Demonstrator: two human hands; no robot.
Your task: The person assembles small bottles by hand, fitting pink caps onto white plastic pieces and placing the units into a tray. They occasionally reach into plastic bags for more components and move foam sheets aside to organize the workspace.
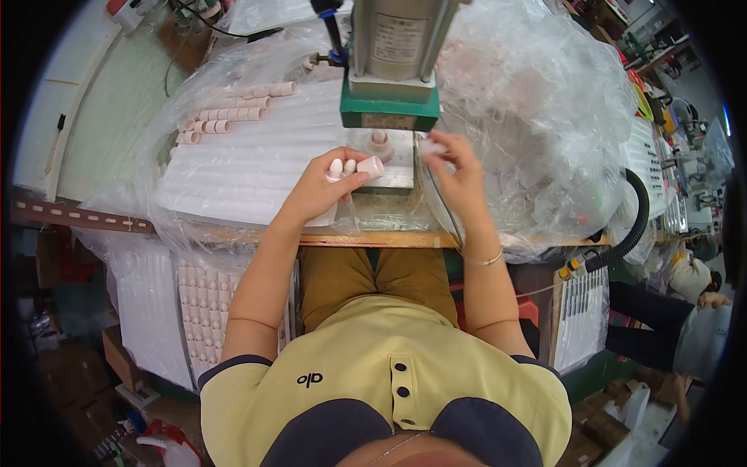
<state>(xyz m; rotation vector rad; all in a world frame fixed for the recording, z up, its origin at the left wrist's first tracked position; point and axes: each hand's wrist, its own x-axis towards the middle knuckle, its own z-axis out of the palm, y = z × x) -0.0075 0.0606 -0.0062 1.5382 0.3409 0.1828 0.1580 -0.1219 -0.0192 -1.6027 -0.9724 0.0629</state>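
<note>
My left hand (pixel 320 190) is closed around several small pale pink cylinders. One cylinder (pixel 372 167) sticks out past the thumb with its open end to the right, and beside it are white rounded tips (pixel 336 166). To the right, my right hand (pixel 461 175) pinches a small whitish piece (pixel 430 147), too blurred to name. Between the two hands, a round pale pink holder (pixel 379 145) stands on the metal base plate (pixel 401 176) of a press. Above that base hangs the press's green block (pixel 389 114), apart from both hands.
Rows of pink cylinders (pixel 229 114) lie on white foam sheeting (pixel 233 171) at the left. Clear plastic film (pixel 537 117) heaps up on the right. A tray of pink-and-white pieces (pixel 206 311) sits below the table edge (pixel 366 240). A black hose (pixel 640 214) and another person (pixel 685 331) are at the right.
</note>
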